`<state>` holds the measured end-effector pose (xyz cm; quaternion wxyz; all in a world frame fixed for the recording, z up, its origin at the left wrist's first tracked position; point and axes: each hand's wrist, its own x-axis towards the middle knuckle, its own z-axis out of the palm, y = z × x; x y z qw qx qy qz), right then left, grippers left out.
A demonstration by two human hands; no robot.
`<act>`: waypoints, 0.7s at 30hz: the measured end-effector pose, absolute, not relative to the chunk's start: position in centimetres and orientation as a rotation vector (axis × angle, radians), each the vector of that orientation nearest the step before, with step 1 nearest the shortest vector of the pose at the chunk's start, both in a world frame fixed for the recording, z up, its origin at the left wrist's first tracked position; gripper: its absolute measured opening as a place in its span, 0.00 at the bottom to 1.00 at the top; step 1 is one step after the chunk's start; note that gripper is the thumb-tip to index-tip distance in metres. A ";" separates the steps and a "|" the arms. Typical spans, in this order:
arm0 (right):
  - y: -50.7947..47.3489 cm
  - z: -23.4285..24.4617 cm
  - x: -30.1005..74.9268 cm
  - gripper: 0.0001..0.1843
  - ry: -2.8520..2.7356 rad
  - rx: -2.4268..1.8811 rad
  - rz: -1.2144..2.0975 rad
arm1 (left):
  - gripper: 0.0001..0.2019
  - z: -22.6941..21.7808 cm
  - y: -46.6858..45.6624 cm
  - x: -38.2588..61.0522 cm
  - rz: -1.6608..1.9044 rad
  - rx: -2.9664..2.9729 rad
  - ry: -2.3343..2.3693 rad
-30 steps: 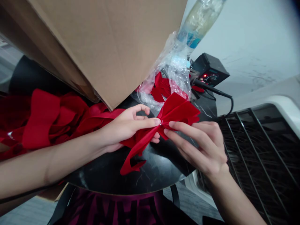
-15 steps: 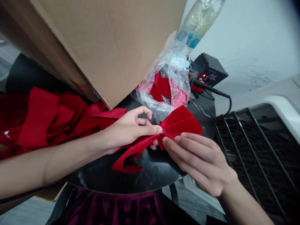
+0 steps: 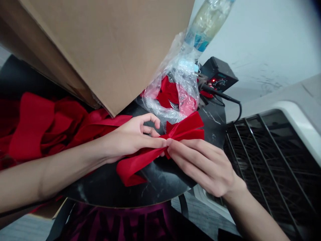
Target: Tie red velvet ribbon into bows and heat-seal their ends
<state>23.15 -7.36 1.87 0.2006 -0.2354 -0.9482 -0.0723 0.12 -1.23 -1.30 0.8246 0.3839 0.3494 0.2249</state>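
Observation:
Over a round black table (image 3: 160, 187) I hold a red velvet ribbon bow (image 3: 185, 129) by its pinched middle. My left hand (image 3: 132, 139) grips it from the left, thumb and fingers closed on the gathered centre. My right hand (image 3: 200, 164) meets it from the right, fingertips pressed on the same spot. One loop fans out up and to the right. A ribbon tail (image 3: 131, 167) hangs down to the left over the table.
A large cardboard box (image 3: 105, 47) overhangs the table's far left. A pile of red ribbon (image 3: 45, 124) lies under it. A clear plastic bag (image 3: 178, 90) with red pieces, a plastic bottle (image 3: 207, 23), a black control unit (image 3: 218, 77) with cable, and a dark wire rack (image 3: 273, 157) stand right.
Both hands and the bow have shifted slightly left and down. My right fingers closed in on the bow's centre, and the loop flattened while the tail curled into a fold.

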 end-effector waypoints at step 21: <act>-7.4 0.3 21.5 0.06 -2.245 -1.183 0.335 | 0.17 -2.1 -1.5 0.1 0.671 1.326 0.770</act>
